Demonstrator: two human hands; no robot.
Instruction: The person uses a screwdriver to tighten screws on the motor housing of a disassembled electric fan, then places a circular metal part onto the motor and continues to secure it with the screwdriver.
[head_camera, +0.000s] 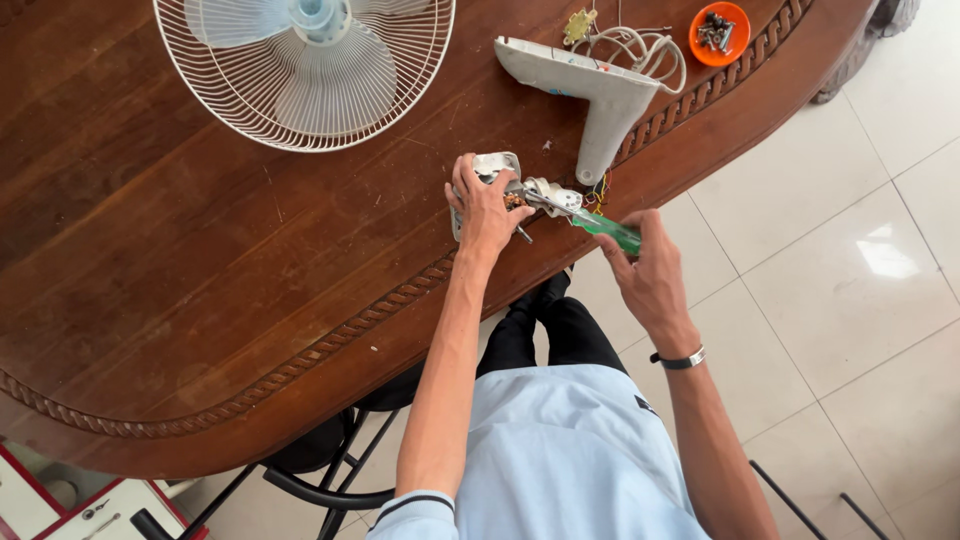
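Note:
My left hand (482, 205) grips a small white fan motor assembly (497, 166) with copper windings showing, held on the edge of the brown wooden table (200, 270). My right hand (650, 268) holds a screwdriver with a green translucent handle (608, 230); its shaft points left into the assembly's white plastic piece (553, 196). Coloured wires run from the assembly toward the white fan neck housing (590, 90) lying just beyond.
A white wire fan guard with pale blue blades (305, 65) lies at the table's far side. An orange dish of screws (720, 32) sits at the far right by a coiled white cord (640, 48). White floor tiles spread right. A black chair frame (320, 470) is under me.

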